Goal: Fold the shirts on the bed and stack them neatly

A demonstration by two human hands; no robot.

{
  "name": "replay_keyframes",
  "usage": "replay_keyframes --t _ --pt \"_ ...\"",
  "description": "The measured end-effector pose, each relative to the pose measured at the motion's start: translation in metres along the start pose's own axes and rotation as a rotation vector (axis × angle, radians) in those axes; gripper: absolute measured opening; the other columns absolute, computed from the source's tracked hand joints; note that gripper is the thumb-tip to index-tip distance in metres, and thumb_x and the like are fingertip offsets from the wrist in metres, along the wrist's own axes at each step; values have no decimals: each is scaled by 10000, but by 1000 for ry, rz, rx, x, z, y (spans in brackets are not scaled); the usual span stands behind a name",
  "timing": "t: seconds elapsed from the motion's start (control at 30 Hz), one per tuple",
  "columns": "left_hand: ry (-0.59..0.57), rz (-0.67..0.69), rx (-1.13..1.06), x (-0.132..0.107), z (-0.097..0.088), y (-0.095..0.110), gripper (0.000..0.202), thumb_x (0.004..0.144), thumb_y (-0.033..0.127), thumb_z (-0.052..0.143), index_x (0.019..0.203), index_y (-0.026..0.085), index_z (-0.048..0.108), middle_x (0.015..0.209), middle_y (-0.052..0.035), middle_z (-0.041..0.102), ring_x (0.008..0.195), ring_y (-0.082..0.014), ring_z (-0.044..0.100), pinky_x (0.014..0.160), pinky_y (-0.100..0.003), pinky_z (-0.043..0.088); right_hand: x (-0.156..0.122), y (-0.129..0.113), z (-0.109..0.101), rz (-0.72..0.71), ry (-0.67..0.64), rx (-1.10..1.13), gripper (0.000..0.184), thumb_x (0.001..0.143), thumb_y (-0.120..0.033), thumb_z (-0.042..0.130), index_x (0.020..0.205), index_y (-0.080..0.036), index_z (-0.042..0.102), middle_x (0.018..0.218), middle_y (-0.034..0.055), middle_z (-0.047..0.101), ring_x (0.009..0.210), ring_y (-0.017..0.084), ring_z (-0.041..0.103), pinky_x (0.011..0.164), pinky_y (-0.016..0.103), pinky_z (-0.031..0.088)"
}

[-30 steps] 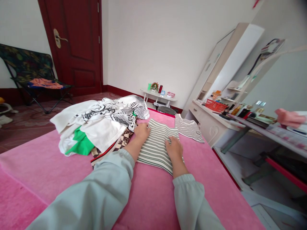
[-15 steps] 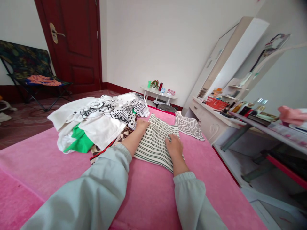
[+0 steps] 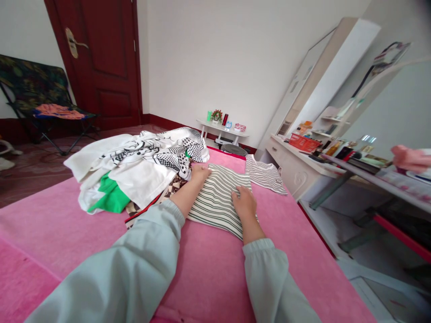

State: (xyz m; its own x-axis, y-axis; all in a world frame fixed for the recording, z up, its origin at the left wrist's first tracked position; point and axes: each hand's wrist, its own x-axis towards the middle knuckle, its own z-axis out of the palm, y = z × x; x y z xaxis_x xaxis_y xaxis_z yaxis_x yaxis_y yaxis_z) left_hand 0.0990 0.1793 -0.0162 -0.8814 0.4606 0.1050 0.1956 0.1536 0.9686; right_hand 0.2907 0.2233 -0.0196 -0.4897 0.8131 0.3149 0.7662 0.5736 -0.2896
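Note:
A cream garment with dark stripes (image 3: 215, 197) lies folded into a rough rectangle on the pink bed cover (image 3: 208, 273). At its far left corner, my left hand (image 3: 200, 173) is closed, pinching the cloth's edge. My right hand (image 3: 244, 202) rests on the right part of the same garment, its fingers apart and lying on the fabric. Just beyond it, a smaller striped top (image 3: 267, 176) is spread out. Left of my left forearm sits a heap of white clothes with black patterns (image 3: 151, 157), a green piece (image 3: 112, 195) showing among them.
A brown checked cloth with a red edge (image 3: 143, 210) pokes out beneath the heap. To the right stands a white dressing table (image 3: 292, 163) bearing a red basket (image 3: 304, 142). A folding chair (image 3: 37, 89) is by the door (image 3: 101, 67). A low white shelf (image 3: 222, 127) stands beyond the bed.
The striped garment's far left corner has come down slightly at my left hand. My right hand stays in nearly the same place. The view has shifted a little.

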Motion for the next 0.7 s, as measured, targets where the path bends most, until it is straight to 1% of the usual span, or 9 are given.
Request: replay_keyframes --t 0.1,0.2,0.27,0.33,0.43,0.5,0.57,0.63,0.7 --pt "1 96 205 -5 -9 -2 249 606 111 699 853 135 676 818 -85 691 875 -267 647 825 -359 479 0 -1 -1 11 -13 2 387 875 -325 429 1204 -202 589 1363 67 515 1265 249 416 976 354 353" --pt "-16 272 353 -14 -15 7 350 724 126 608 1071 162 631 1110 -119 640 1101 -259 568 966 -360 407 -2 -2 -2 18 -19 -3 390 881 -325 424 1217 -202 580 1379 67 501 1285 248 395 998 363 337" --pt "-75 391 434 -21 -14 14 316 822 161 504 1115 205 617 1252 -87 576 1208 -215 495 1042 -327 337 -3 -4 -2 24 -20 -14 393 889 -328 411 1225 -202 572 1387 71 491 1299 253 378 1009 386 328" --pt "-186 475 520 -26 -10 16 295 872 221 457 1114 231 626 1281 -55 571 1230 -191 480 1066 -306 310 -4 -6 -1 29 -21 -34 402 901 -341 391 1240 -203 558 1402 81 473 1316 265 354 1022 430 311" --pt "-355 510 662 -30 -3 8 372 867 357 496 1200 221 591 1353 -73 533 1274 -239 447 1081 -373 301 -5 -7 -1 23 -44 -69 435 922 -366 350 1288 -204 521 1439 99 424 1348 285 304 1048 515 254" --pt "-413 502 747 -30 0 -1 484 878 427 466 1303 199 512 1454 -102 415 1344 -281 353 1099 -455 257 -7 -9 -3 23 -50 -75 467 930 -389 335 1325 -193 488 1459 120 389 1363 298 276 1055 554 221" --pt "-437 499 810 -31 2 -7 544 906 461 387 1376 189 425 1512 -110 305 1386 -296 268 1104 -516 212 -9 -12 -5 -8 7 -68 499 934 -403 329 1366 -179 439 1490 131 335 1385 296 228 1068 561 193" --pt "-443 511 853 -33 1 -9 556 927 469 321 1404 190 378 1526 -109 268 1396 -299 241 1101 -540 197 -12 -16 -7 -101 79 -61 509 937 -383 329 1400 -181 388 1520 109 281 1409 268 169 1094 535 159" --pt "-438 548 878 -35 0 -7 540 938 442 298 1405 182 369 1530 -111 262 1400 -291 230 1110 -524 180 -16 -21 -7 -209 49 -63 488 938 -338 325 1399 -194 391 1518 79 297 1410 236 176 1110 494 152"
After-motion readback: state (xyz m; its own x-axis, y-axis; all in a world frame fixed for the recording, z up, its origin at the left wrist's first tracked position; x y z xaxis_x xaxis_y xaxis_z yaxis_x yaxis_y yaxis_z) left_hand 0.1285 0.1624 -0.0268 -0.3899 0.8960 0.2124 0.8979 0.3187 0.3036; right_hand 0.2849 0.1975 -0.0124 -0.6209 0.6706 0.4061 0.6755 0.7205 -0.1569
